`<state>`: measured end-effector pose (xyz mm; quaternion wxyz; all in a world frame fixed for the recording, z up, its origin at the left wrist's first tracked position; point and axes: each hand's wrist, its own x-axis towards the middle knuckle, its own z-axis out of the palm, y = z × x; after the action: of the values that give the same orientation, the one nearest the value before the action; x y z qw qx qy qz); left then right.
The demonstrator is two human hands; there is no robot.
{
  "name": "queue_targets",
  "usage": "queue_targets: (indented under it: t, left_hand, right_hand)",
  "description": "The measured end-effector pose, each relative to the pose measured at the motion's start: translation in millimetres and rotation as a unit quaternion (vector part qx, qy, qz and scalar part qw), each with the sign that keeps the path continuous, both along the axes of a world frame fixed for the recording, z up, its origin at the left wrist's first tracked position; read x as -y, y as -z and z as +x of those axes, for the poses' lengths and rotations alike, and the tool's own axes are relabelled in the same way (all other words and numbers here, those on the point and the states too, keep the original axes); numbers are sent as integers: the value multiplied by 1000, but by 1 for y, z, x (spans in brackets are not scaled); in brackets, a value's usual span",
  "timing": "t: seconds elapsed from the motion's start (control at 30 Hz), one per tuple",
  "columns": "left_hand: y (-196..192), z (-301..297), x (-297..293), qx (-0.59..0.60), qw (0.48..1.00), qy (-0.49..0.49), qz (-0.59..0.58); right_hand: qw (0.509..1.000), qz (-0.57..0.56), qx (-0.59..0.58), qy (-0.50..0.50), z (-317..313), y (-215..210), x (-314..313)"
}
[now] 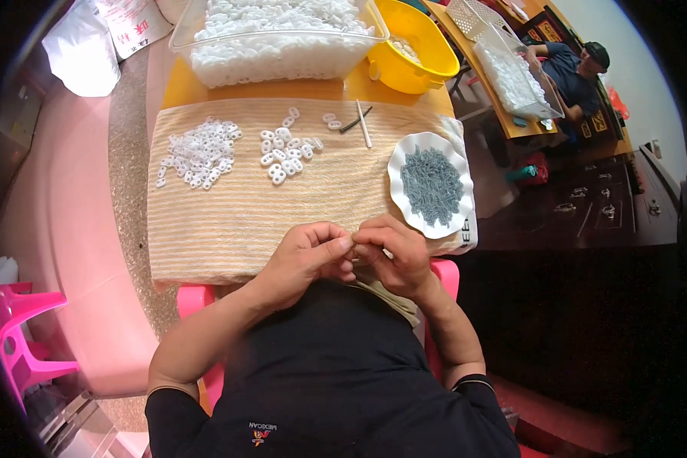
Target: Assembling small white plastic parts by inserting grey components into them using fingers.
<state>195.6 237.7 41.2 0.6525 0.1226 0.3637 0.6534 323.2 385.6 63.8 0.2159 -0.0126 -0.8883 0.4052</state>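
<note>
My left hand (318,250) and my right hand (394,252) meet at the fingertips over the near edge of a striped cloth (206,248). Both are pinched closed; whatever sits between the fingers is hidden or too small to name. To the right, a white scalloped plate (395,169) holds a heap of small grey screws (432,185). Farther off lie a pile of small white plastic pieces (200,153) and a looser group of white oval two-holed pieces (285,155). A white stick (364,124) crosses a dark thin rod (355,120) near the plate.
At the far edge stand a clear bin (282,65) full of white pieces and a yellow basin (412,74). Another person (576,80) sits at a table with a similar bin (515,80). A pink stool (30,336) stands left, sacks (84,49) behind.
</note>
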Motion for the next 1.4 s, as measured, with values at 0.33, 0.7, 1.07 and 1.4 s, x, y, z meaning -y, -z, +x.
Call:
queue_targets:
  t: [0.33, 0.7, 1.07, 1.4]
  left_hand:
    - [4, 1, -2, 71, 997, -25, 9]
    - [8, 0, -4, 28, 993, -109, -18]
    - [6, 2, -5, 27, 990, -123, -58]
    - [5, 5, -5, 6, 990, -126, -57]
  right_hand:
    - [997, -72, -9, 14, -4, 19, -1]
    - [954, -290, 23, 77, -2, 38, 3]
    - [963, -258, 25, 67, -2, 44, 2]
    - [976, -209, 26, 61, -4, 41, 2]
